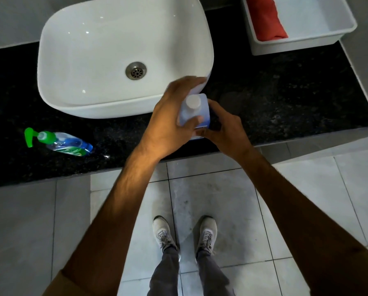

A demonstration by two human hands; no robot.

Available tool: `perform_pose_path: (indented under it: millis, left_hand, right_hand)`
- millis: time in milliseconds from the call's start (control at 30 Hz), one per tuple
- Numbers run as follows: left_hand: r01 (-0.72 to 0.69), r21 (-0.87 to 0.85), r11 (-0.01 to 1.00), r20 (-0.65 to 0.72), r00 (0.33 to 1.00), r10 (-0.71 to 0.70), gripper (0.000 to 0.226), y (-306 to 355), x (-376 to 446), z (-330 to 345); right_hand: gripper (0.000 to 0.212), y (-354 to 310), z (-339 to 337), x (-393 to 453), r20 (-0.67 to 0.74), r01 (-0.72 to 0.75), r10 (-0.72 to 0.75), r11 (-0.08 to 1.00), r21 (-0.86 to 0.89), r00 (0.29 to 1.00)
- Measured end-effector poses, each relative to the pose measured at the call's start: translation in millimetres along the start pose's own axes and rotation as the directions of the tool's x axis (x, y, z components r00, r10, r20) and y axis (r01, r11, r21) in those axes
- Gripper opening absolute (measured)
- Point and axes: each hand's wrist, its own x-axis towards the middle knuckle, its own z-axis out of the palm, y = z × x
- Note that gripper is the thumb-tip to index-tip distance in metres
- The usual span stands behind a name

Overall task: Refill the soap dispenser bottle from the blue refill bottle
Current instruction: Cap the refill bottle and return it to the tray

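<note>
The blue refill bottle [197,113] with its white cap on stands upright on the black counter, just right of the sink's front corner. My left hand [170,122] wraps around its left side, thumb across the front. My right hand [223,129] grips its lower right side. The soap dispenser bottle [61,142], clear with a green pump top and green-blue label, lies on its side on the counter at the left, well away from both hands.
A white vessel sink [76,103] sits on the black granite counter [285,103]. A white tub [332,33] holding a red cloth [266,20] stands at the back right. Below the counter edge are floor tiles and my shoes.
</note>
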Motion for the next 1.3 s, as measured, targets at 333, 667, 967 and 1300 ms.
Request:
perform_pose_path:
  millis: [333, 667, 967, 1300]
  left_hand:
    - [0.053, -0.017, 0.998, -0.074, 0.996, -0.054, 0.046, -4, 4, 0]
    - [0.082, -0.054, 0.995, -0.200, 0.976, -0.091, 0.025, 2, 5, 12]
    - [0.037, -0.125, 0.991, -0.042, 0.998, -0.043, 0.048, -12, -1, 11]
    - [0.185, -0.164, 0.969, -0.126, 0.970, -0.206, 0.092, -42, -20, 25]
  right_hand:
    - [0.076, -2, 0, 5, 0.003, 0.017, -0.017, 0.999, 0.028, 1.000]
    - [0.071, 0, 2, 6, 0.008, 0.011, -0.011, 1.000, 0.000, 1.000]
    - [0.076, 5, 2, 0, 0.040, -0.020, 0.019, 1.000, 0.020, 0.999]
    - [0.080, 11, 3, 11, 0.035, 0.056, -0.055, 0.998, -0.034, 0.998]
